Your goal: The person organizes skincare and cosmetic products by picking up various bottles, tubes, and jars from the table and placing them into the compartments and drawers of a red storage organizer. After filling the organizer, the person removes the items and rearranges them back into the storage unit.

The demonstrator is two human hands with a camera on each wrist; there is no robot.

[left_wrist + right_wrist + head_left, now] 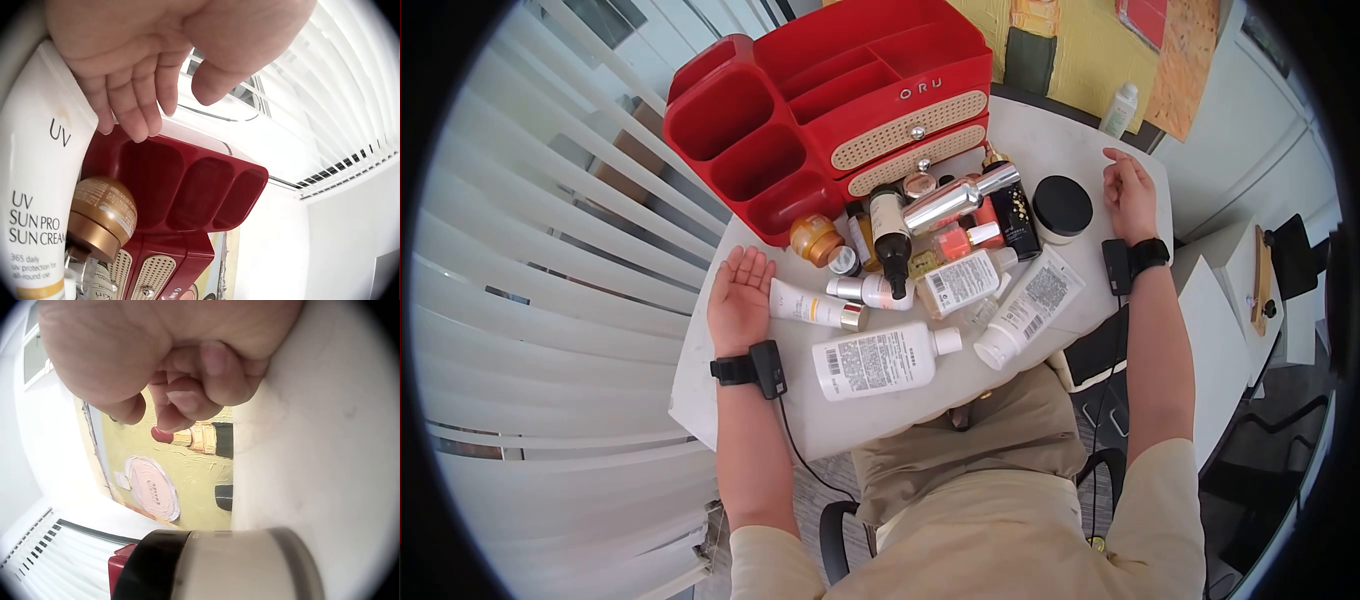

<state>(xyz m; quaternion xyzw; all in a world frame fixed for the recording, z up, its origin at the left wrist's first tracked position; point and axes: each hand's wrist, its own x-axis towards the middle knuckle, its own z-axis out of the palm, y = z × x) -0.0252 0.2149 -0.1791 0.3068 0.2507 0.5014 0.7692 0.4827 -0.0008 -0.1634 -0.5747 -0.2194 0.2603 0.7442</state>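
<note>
In the head view the left hand [740, 302] lies palm up on the white table, fingers nearly straight, beside a white UV sun cream tube [805, 304]; it holds nothing. The left wrist view shows that hand [144, 69] with the tube [37, 181] and an amber jar [103, 212] near it. At the table's right side rests the right hand [1130, 195], fingers loosely curled and empty, to the right of a black-lidded jar [1062, 208]. The right wrist view has this hand [181, 369] above the same jar [231, 565].
A red organizer [815, 125] with compartments and two drawers stands at the back of the table [790, 420]. Several bottles and tubes crowd the middle, including a white bottle [878, 362] and a silver bottle [945, 203]. A small white bottle [1119, 110] is behind the right hand.
</note>
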